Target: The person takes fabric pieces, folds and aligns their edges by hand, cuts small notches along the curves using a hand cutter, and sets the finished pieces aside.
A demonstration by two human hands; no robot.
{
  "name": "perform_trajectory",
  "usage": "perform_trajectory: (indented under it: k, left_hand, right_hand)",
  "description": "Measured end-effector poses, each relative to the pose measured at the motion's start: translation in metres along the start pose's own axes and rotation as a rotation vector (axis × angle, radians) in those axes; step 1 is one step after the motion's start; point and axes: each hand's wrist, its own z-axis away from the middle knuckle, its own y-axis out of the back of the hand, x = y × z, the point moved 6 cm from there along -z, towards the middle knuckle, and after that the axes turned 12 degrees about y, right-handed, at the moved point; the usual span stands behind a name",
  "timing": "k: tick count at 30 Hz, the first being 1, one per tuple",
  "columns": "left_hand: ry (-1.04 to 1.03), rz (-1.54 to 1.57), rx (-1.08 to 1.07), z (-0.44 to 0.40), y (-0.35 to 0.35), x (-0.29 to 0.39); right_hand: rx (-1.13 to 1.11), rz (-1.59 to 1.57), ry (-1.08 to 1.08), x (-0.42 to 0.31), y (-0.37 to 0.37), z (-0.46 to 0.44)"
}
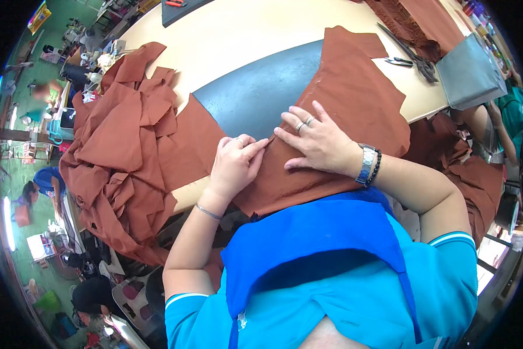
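Observation:
A large piece of rust-brown fabric [354, 93] lies over a dark board [255, 87] on the pale table [238, 29]. My left hand [238, 163] pinches the fabric's edge between thumb and forefinger, near the board's lower side. Just to its right, my right hand [319, 139] rests on the same fabric with its fingers spread, pressing it flat. Rings and a metal watch are on that hand and wrist. The fabric's lower edge hangs toward the blue apron [308, 232].
A heap of brown fabric pieces [121, 134] covers the table's left end. Scissors [401, 46], small snips [399, 61] and a grey box [471, 70] are at the right. Red-handled snips [176, 3] lie at the top. Other people are at far left and right.

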Motion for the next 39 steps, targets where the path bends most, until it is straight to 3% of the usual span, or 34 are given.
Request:
perform_trajectory:
  k: [13,25,39]
  left_hand:
    - [0.177,-0.051,-0.236,0.005,0.016,-0.029]
    - [-0.103,-0.314,-0.058,0.017,0.024,-0.023]
    - [-0.124,-0.338,0.055,0.025,0.033,-0.042]
  right_hand:
    - [-0.115,-0.177,-0.005,-0.017,-0.011,-0.015]
    - [-0.249,-0.175,-0.028,-0.024,0.000,-0.028]
    - [-0.280,-0.160,-0.017,-0.031,0.002,-0.042]
